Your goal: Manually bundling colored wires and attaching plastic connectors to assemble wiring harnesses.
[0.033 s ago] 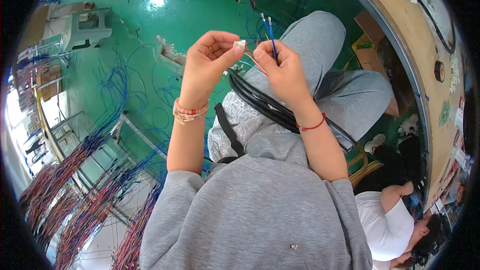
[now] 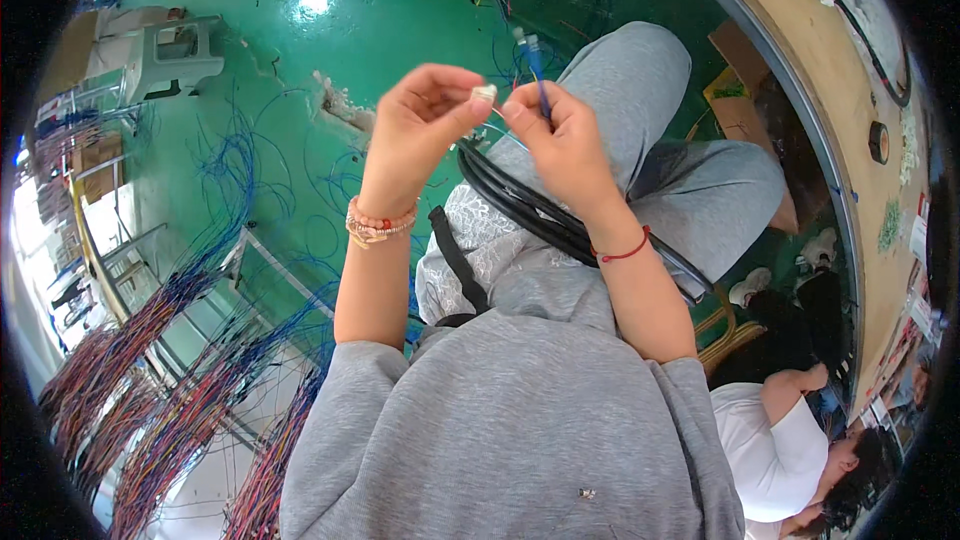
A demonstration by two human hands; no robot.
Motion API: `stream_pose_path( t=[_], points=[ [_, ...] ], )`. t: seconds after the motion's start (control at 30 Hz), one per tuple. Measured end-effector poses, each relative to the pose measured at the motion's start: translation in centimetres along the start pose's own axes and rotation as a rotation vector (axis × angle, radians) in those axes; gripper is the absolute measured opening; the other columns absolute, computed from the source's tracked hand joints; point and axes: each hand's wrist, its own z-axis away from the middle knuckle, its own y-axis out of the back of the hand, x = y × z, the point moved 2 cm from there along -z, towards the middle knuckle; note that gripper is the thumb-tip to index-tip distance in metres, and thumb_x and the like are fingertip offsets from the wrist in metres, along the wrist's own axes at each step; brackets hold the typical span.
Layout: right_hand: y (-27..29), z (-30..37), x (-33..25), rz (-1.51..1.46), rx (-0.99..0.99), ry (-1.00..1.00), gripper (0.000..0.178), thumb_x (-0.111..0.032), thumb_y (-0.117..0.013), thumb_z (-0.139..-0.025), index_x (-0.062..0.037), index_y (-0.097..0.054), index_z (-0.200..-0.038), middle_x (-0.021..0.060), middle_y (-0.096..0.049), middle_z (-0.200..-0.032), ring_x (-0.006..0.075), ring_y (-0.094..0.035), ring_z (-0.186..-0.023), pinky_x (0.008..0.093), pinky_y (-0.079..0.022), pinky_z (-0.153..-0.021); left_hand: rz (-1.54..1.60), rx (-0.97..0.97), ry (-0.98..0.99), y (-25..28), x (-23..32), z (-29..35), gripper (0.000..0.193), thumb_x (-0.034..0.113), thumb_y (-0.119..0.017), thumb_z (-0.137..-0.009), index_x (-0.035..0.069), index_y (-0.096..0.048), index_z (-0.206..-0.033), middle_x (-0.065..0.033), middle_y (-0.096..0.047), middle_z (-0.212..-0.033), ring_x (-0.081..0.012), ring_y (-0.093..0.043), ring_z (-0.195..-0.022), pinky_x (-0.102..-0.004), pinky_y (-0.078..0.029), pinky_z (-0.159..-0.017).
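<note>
Between the thumb and fingers of my left hand [image 2: 415, 125] is a small white plastic connector [image 2: 485, 93]. Close on its right, my right hand [image 2: 565, 140] pinches thin wires [image 2: 497, 113] that run to the connector; a light blue one shows below. Blue wires [image 2: 536, 62] with metal terminals on their ends stick up past the right fingers, blurred. The fingers hide where most of the wires enter the connector. Thick black cable [image 2: 525, 202] lies looped across my lap under the right wrist.
Bundles of coloured wires [image 2: 190, 370] hang over a metal rack at lower left. A pale green stool [image 2: 180, 55] stands on the green floor [image 2: 270, 40]. A wooden table [image 2: 800, 50] with a black tape roll [image 2: 879, 142] curves along the right. A person in white [image 2: 765, 445] sits at lower right.
The connector has turned and risen slightly in my left fingers. My right hand has shifted a little to the left, and the blue wire ends have swung left.
</note>
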Motion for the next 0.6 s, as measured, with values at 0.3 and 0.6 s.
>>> stream_pose_path(
  t=[0.3,0.6],
  points=[
    [-0.1,-0.4,0.1,-0.194,0.013,0.001,0.015,-0.015,-0.050,-0.088,-0.0023,-0.057,-0.084,-0.0057,-0.041,-0.062,0.0015,-0.036,-0.052,0.0167,-0.026,-0.046,0.142,0.038,-0.097,-1.4,0.3,-0.6,0.021,0.009,-0.055,-0.083,0.001,-0.052,-0.103,-0.0007,-0.056,-0.078,-0.0074,-0.054,-0.069,-0.0190,-0.043,-0.059],
    [0.5,-0.4,-0.4,-0.061,0.104,0.150,0.020,-0.014,-0.049,-0.088,0.0004,-0.062,-0.094,-0.0019,-0.051,-0.070,0.0026,-0.042,-0.057,0.0161,-0.033,-0.050,0.000,0.086,-0.120,-2.1,1.3,-0.7,0.016,0.011,-0.056,-0.083,0.000,-0.061,-0.094,-0.0008,-0.057,-0.073,-0.0058,-0.051,-0.060,-0.0179,-0.041,-0.055]
  ],
)
